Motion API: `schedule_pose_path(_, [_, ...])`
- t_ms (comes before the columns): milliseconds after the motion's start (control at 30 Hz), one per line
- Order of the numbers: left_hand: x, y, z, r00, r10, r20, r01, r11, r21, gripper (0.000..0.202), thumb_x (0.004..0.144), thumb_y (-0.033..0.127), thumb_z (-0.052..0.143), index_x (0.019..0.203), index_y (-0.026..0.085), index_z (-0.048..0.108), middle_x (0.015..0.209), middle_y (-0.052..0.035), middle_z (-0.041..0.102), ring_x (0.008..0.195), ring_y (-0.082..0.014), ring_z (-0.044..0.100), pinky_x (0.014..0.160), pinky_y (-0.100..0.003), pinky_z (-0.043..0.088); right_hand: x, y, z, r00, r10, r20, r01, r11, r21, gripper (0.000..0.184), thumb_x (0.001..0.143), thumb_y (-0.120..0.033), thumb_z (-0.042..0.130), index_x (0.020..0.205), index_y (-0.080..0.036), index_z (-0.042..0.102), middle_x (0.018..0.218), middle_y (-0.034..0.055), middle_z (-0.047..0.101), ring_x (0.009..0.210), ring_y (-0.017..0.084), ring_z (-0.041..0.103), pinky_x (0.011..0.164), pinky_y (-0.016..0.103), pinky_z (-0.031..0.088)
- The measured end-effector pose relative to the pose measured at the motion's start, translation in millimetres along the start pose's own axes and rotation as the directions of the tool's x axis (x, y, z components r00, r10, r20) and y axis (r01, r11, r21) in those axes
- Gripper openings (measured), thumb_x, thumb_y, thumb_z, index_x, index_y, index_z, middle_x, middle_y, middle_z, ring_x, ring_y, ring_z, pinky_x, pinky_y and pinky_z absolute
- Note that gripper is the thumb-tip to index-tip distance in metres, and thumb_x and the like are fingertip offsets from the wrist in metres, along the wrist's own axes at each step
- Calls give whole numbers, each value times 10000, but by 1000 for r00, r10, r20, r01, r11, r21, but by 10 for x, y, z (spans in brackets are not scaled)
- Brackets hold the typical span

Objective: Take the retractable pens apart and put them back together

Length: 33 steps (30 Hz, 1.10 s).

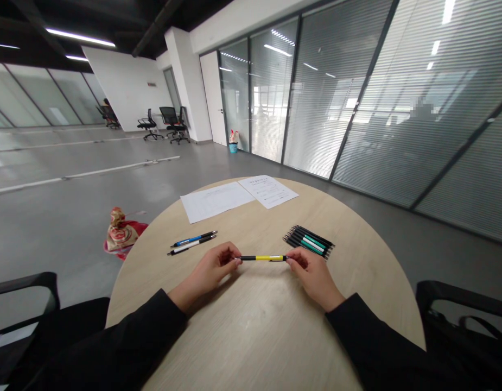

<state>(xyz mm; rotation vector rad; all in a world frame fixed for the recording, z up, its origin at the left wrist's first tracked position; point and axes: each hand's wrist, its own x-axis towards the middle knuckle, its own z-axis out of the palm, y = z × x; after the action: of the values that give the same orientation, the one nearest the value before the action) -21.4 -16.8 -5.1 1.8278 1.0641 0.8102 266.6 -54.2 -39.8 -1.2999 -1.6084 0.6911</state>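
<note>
Fingertips [233, 256] of the left hand [210, 271] and right hand [313, 274] pinch opposite ends of a slim pen [264, 258], yellow-barrelled with black tips, level at frame centre over the table [254, 331]. Beyond lie a pen bundle [310, 242] to the right and two pens [192, 243] to the left.

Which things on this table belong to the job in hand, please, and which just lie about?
In hand: yellow-and-black pen, held between left hand and right hand.
Lying about: blue pen, white pen, black-green pen bundle, two white paper sheets.
</note>
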Motion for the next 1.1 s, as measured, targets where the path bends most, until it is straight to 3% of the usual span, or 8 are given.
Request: schedule_pose_path(1100, [-11,37,7,1000,-3,-1,3,1000,-4,192,879,363,656,849,182,600,733,10,590,660,-144,523,608,-264,399,-25,-56,-36,1000,-24,3,24,996,-91,179,925,-298,568,897,-188,708,767,30,700,675,181,607,645,285,451])
